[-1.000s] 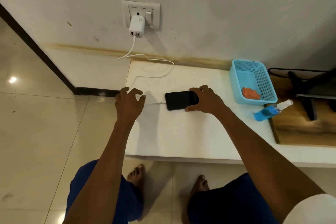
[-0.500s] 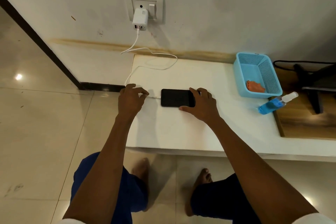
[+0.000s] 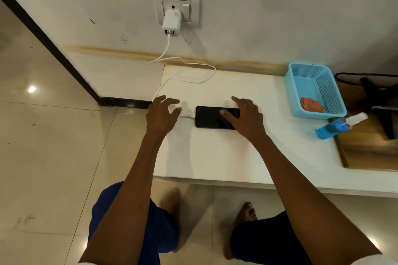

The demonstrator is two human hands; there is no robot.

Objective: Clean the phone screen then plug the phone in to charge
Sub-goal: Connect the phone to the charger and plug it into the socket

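Observation:
A black phone lies flat, screen dark, on the white ledge. A white cable runs from the white charger in the wall socket down to the phone's left end, where its plug sits against the phone. My left hand hovers just left of the plug with fingers spread and loosely bent, holding nothing. Over the phone's right end my right hand hangs with fingers spread, thumb above the screen, gripping nothing.
A light blue basket holding an orange cloth stands at the ledge's right. A blue spray bottle lies beside it. Further right is a wooden surface with a black stand. Tiled floor lies to the left.
My left hand has let go of the cable end and opened. My right hand has lifted off the phone's right end and spread its fingers. The phone stays flat with the plug at its left end.

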